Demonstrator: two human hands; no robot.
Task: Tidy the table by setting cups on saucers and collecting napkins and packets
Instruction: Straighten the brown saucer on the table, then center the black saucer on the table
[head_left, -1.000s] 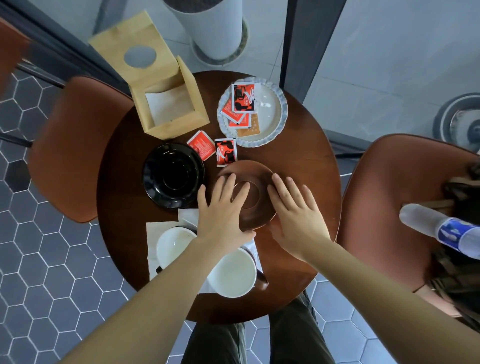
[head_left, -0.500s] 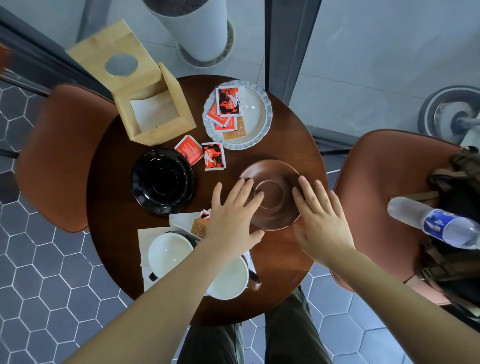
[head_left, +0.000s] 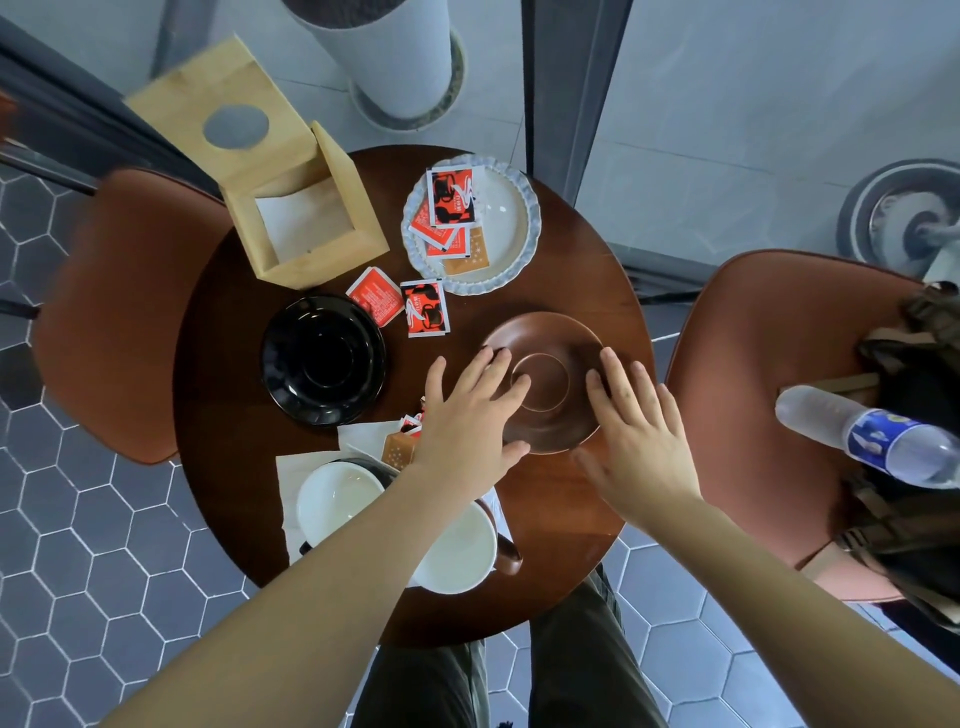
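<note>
Flanking brown saucer (head_left: 550, 415), flat hands.

The left forearm (head_left: 332, 566) covers the near parts of both white cups (head_left: 457, 556), and the left hand (head_left: 467, 421) hides part of the napkin (head_left: 363, 436) and packets (head_left: 402, 447) beneath it. Fingers of both hands cover the brown saucer's (head_left: 545, 338) side rims. The print on the packets in the dish (head_left: 519, 218) is too small to read. The bottle (head_left: 872, 441) and bag (head_left: 914, 374) are cut off by the right edge. The left chair (head_left: 119, 312) is blurred.
</note>
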